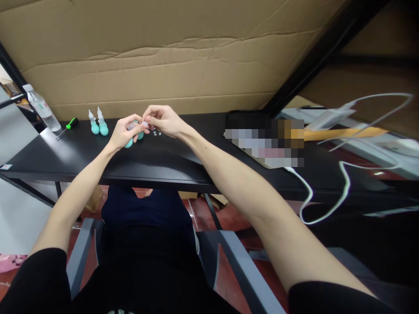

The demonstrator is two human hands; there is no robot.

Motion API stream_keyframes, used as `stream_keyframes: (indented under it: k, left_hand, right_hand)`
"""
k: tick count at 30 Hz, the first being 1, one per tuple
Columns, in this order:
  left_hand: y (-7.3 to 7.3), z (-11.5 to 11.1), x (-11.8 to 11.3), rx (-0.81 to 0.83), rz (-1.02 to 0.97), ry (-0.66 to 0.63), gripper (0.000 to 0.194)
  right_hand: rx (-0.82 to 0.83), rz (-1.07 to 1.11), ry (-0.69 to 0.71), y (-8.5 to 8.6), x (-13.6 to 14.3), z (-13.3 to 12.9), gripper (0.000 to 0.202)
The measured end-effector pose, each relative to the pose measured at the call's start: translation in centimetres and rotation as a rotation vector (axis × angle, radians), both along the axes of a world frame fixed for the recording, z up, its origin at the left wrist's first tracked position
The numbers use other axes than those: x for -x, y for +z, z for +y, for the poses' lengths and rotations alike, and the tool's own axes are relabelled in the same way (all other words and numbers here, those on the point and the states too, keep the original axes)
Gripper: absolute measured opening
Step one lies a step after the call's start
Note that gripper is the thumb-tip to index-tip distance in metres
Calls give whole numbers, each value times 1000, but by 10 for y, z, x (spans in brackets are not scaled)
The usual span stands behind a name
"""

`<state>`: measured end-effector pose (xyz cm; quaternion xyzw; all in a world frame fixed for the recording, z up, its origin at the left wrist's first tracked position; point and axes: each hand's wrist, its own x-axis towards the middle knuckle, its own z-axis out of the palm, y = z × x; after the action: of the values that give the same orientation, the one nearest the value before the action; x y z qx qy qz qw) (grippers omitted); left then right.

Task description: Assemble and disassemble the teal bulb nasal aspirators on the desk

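My left hand (123, 133) has its fingers wrapped round a small pale, translucent part (144, 124), which sits at the fingertips. My right hand (163, 121) touches the same spot with thumb and forefinger pinched; what those fingers hold is too small to make out. Teal rounded pieces (140, 135) show beneath and beside my left hand on the black table. A few tiny clear bits (155, 131) lie under my right hand. To the left, two teal bulbs with pointed clear tips (103, 127) stand upright side by side.
A green and black screwdriver (71, 124) and a water bottle (42, 109) are at the left of the black table (157, 168). Cardboard (163, 56) rises behind it. A blurred-out device (265, 141) with a white cable (307, 192) lies on the right.
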<state>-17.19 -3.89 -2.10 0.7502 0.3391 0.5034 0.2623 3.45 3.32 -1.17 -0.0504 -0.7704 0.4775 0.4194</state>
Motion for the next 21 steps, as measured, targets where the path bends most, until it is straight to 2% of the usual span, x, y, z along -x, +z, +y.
stream_keyframes:
  k: [4, 8, 13, 17, 21]
  left_hand:
    - [0, 0, 2, 32, -9, 5, 66]
    - [-2, 2, 2, -27, -17, 42, 62]
    - [-7, 4, 2, -165, 85, 195, 49]
    - [-10, 3, -2, -332, 182, 349, 37]
    - [-11, 3, -5, -357, 292, 415, 28]
  right_hand:
    - [-20, -15, -5, -1, -1, 2, 84]
    - [1, -16, -46, -3, -2, 5, 85]
    - [2, -56, -102, -2, -5, 11, 81]
    - [-28, -112, -189, 2, -9, 16, 67]
    - [-54, -159, -236, 2, -12, 22, 57]
